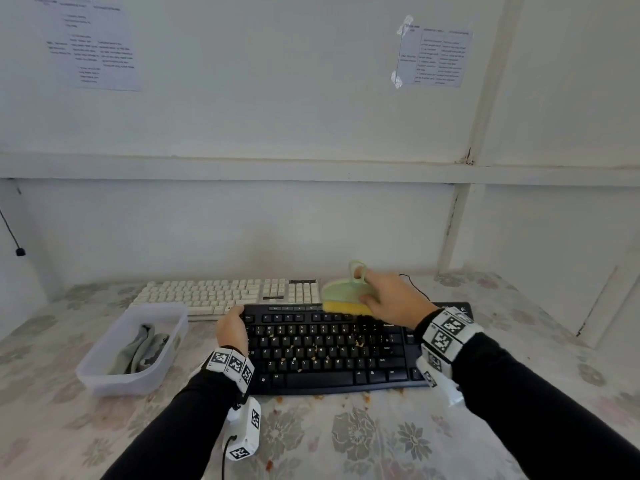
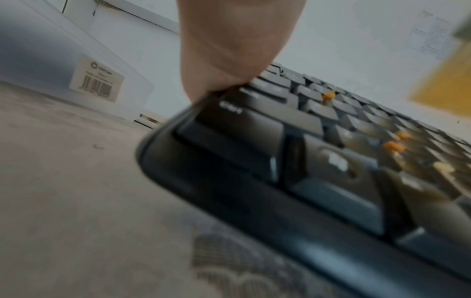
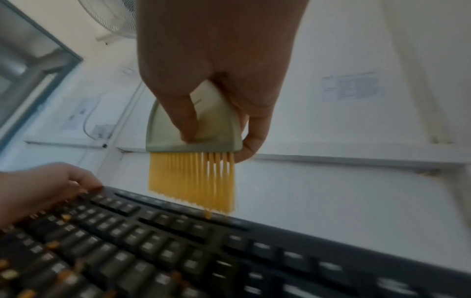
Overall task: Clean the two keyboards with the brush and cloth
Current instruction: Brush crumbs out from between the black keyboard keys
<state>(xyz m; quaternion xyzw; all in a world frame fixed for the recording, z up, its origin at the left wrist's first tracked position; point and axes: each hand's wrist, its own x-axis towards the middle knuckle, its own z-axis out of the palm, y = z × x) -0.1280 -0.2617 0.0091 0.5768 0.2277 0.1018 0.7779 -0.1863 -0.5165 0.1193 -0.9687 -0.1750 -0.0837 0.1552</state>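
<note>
Brush poised at the top row of the crumb-strewn black keyboard

At centre frame the left hand curls over the black keyboard at its left end, apparently to steady it, while the right hand pinches the green brush, yellow bristles down at the far edge, likely to sweep the crumbs forward. The white keyboard waits behind; the cloth lies in the plastic tub at lower left.

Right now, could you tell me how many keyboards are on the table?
2. The black keyboard lies nearest, the left hand gripping its left end. The white keyboard lies just behind it toward the wall, its near edge partly hidden. I see no others.
</note>
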